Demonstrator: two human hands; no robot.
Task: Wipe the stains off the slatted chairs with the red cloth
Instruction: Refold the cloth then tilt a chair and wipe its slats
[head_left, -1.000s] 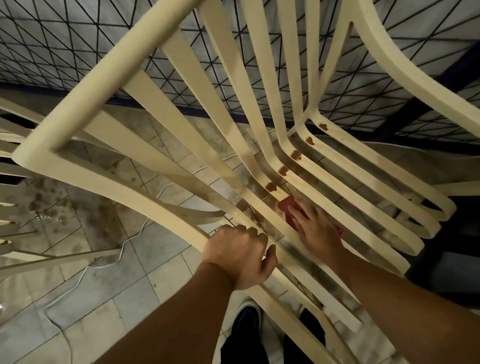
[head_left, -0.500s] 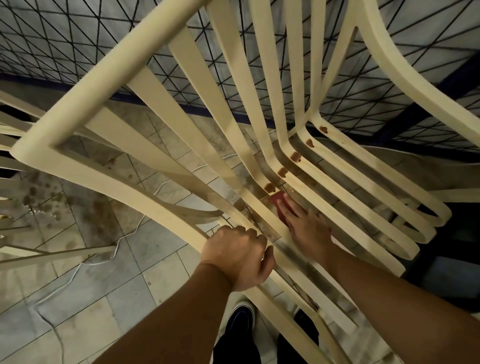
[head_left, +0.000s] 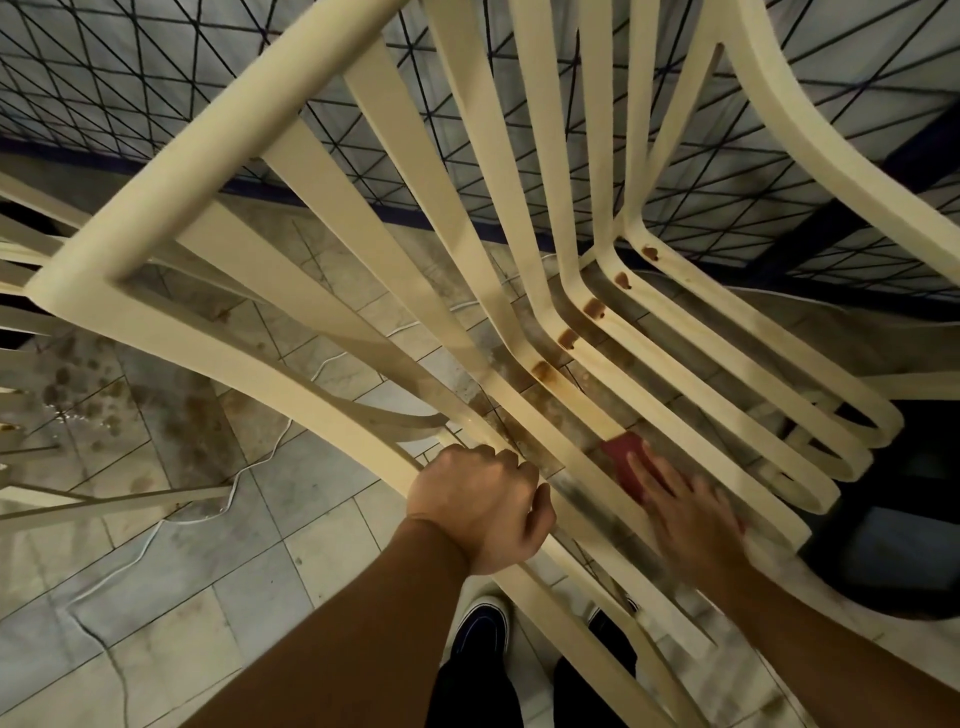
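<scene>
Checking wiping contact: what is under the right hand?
The red cloth, pressed on a chair slat; only its far end shows past the right hand. The rest is covered.

We see a dim, yellowish scene. The light sits brightest on the upper faces of the slatted chair (head_left: 218, 137) as a soft sheen, while the floor (head_left: 156, 571) below looks murky and the lower right corner sinks to near black. Our right hand (head_left: 691, 525) is smeared by motion blur; our left hand (head_left: 480, 509) is sharp. The wide lens bows the slats toward the edges.
</scene>
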